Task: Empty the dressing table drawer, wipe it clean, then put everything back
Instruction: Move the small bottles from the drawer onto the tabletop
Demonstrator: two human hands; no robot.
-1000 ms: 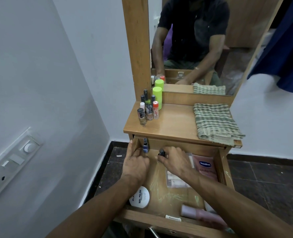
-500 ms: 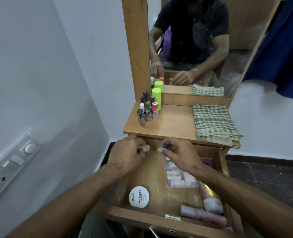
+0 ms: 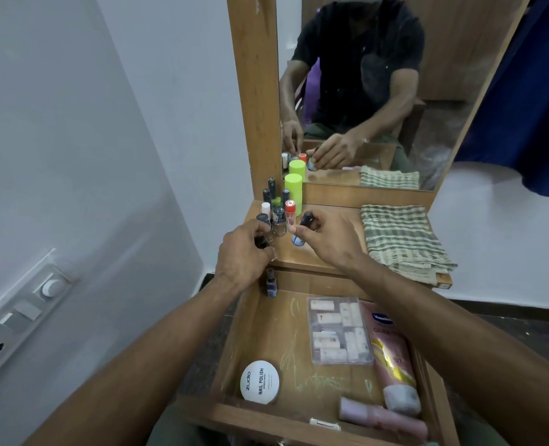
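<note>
Drawer beneath both hands, bottles just beyond.

Green-checked cloth, lime-green cans, possibly navy polish bottle.

Both my hands have come up out of the open wooden drawer and now sit over the tabletop. A second ago they were down at its back left corner, each closing on a small bottle. My right hand now pinches a dark-capped nail polish bottle with a blue base, just right of the cluster of little bottles. My left hand holds another small dark bottle at the cluster's front edge. One dark blue nail polish bottle is now uncovered in the drawer's corner.
</note>
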